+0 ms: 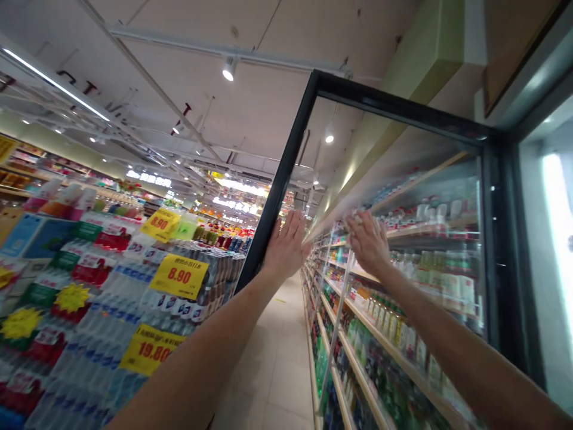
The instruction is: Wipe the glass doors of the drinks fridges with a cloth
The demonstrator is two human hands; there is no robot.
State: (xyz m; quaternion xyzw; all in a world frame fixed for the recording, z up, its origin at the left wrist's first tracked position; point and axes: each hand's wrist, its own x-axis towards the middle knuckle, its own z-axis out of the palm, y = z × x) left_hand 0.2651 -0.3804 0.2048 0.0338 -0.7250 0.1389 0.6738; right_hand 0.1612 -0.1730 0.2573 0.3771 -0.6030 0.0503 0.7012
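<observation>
A glass door (405, 110) with a black frame stands swung out from a cooler on the right. My left hand (289, 245) lies against the glass near the door's outer edge, its fingers stretched upward and its thumb by the black frame. Farther right, my right hand (369, 245) is raised at the glass, palm toward it. Motion smears its fingertips. A pale patch shows there, and I cannot make out whether it is a thing in the fingers or a reflection. Both forearms reach up from below.
Through the glass appear shelves (376, 319) of bottled drinks. At left are stacked bottle packs (116, 286) with yellow price signs (179, 276). A tiled aisle floor (268, 352) runs between. The cooler's lit interior (548, 197) stands at the far right.
</observation>
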